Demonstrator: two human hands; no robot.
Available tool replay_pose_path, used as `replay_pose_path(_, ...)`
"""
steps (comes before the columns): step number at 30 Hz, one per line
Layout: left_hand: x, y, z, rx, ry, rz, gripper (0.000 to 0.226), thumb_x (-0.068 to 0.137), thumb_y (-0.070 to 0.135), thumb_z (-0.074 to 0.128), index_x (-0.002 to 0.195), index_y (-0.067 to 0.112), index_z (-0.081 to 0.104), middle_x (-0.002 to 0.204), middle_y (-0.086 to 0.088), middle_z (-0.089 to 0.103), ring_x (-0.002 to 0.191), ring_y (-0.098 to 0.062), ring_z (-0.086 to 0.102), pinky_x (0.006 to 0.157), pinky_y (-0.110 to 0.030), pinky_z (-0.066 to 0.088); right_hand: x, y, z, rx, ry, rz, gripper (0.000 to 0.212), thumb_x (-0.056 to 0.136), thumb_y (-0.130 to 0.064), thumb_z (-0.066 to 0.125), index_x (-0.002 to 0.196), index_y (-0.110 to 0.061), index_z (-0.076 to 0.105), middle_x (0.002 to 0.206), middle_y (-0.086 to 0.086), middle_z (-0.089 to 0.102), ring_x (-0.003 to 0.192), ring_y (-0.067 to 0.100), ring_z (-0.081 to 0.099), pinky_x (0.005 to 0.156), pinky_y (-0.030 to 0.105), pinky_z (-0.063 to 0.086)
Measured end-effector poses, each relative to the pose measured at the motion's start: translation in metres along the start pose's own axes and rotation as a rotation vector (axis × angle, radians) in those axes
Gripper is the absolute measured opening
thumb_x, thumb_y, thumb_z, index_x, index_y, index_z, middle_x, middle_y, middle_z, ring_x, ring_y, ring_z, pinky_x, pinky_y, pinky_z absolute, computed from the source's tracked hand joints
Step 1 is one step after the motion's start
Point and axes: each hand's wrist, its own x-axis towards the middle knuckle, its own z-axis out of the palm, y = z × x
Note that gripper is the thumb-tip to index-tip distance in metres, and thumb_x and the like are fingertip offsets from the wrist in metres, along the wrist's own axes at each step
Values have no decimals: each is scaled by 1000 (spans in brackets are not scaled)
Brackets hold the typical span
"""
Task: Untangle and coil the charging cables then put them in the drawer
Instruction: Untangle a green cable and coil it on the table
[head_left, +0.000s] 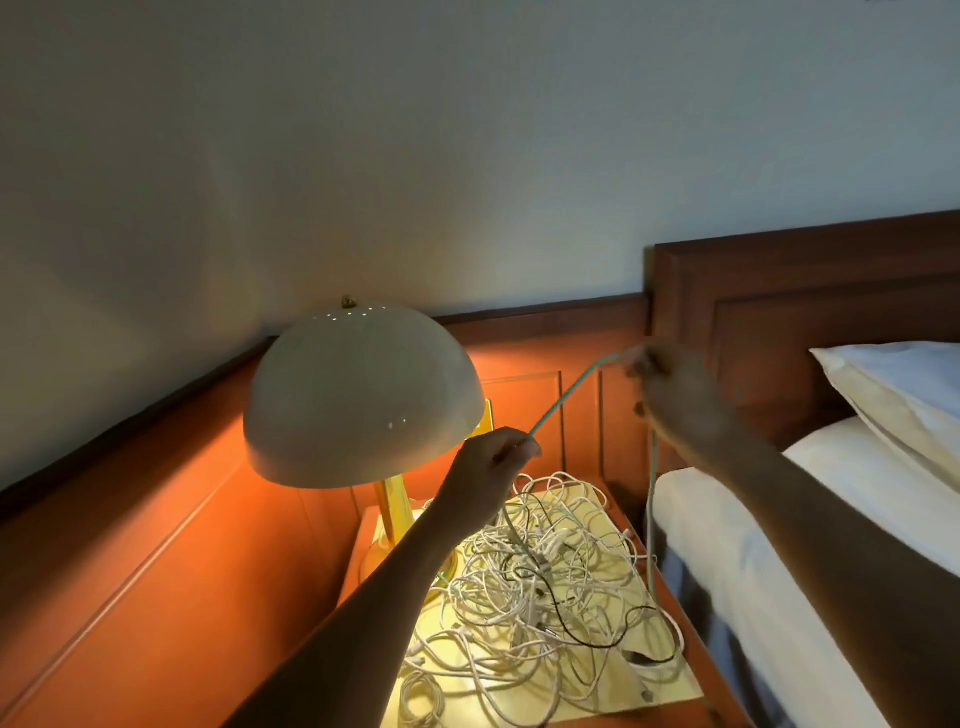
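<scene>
Teal cable (566, 395) stretched between both hands

Left hand (493, 460) pinches it just beside the lamp (358, 389). Right hand (670, 395), blurred, curls round it higher up. The rest hangs down to the cable tangle (545, 582) on the desk (675, 686) beside the bed (779, 571).

A plain pale wall (415, 130) fills the view from 10 to 2 o'clock. Reddish wood panelling (156, 519) runs below it towards 8 o'clock, glowing orange under a lit lamp (358, 389) with a cream dome shade. The lamp stands on a desk (670, 683) at 6 o'clock. A dark wooden headboard (805, 291) rises at 3 o'clock, with a white pillow (904, 395) and the bed (753, 545) at 4 o'clock.
</scene>
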Motion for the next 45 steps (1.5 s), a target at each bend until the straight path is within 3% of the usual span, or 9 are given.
replay_pose_path(5, -17, -22, -10, 27, 90, -86, 27, 104, 12, 54, 86, 23, 70, 61, 25, 62, 50, 2, 50, 59, -28, 42, 12, 0, -62, 180, 261, 93, 22, 105, -22, 51, 96, -11, 68, 74, 0, 59, 67, 15, 57, 69, 39, 49)
replay_pose_path(9, -14, -4, -19, -5, 169, -34, 25, 102, 22, 53, 85, 27, 70, 52, 14, 51, 49, -5, 41, 58, -33, 36, 8, 25, -70, -378, -33, 136, 23, 104, -18, 53, 107, 0, 68, 88, 11, 68, 85, 30, 65, 71, 30, 47)
replay_pose_path(15, -1, 56, -12, 135, 110, 169, 22, 103, 27, 53, 92, 25, 73, 66, 10, 66, 56, -15, 54, 56, -31, 39, -34, -1, -36, -300, -348, -270, 37, 96, -22, 68, 132, -17, 62, 126, -10, 62, 118, 8, 58, 105, 31, 43)
replay_pose_path(17, 2, 69, -9, 150, 116, 215, 22, 103, 25, 55, 95, 20, 75, 68, 10, 64, 57, -7, 53, 55, -21, 35, -43, -14, -24, -203, -364, -233, 9, 99, -18, 64, 102, -22, 72, 100, -4, 75, 93, 11, 69, 90, 32, 53)
replay_pose_path(22, 1, 84, -20, 143, 164, 182, 20, 102, 19, 58, 91, 21, 75, 58, 5, 57, 51, -6, 45, 53, -27, 35, -49, -47, -18, 310, -440, 148, 29, 108, -18, 46, 84, -9, 60, 60, -1, 39, 50, 13, 37, 45, 28, 40)
replay_pose_path(27, -25, 67, -37, -88, 109, -47, 22, 102, 13, 51, 87, 12, 68, 56, 1, 40, 50, -15, 38, 52, -33, 40, -19, -57, -32, 366, -101, 155, 37, 111, -32, 35, 83, -18, 54, 60, 0, 37, 46, 14, 32, 44, 23, 24)
replay_pose_path(31, -50, 49, -52, -172, 144, -150, 22, 104, 12, 50, 89, 7, 65, 55, 5, 35, 45, -12, 33, 45, -29, 38, 3, -27, -42, -226, 77, 10, 38, 110, -32, 36, 98, -14, 67, 91, 14, 68, 82, 34, 64, 72, 39, 47)
replay_pose_path(40, -69, 58, -48, -324, 126, -303, 22, 108, 17, 46, 89, 10, 57, 57, 6, 29, 42, -7, 21, 42, -20, 19, -65, -5, 27, -167, -574, -228, 36, 104, -33, 53, 136, -18, 57, 123, -11, 60, 114, 5, 55, 91, 23, 42)
replay_pose_path(45, -78, 65, -49, -757, -4, -477, 29, 108, 26, 45, 82, 15, 51, 62, 4, 33, 50, -10, 24, 48, -26, 21, -77, 22, 69, 194, -498, -126, 20, 105, -13, 53, 94, -11, 70, 62, -8, 60, 58, 14, 55, 59, 29, 46)
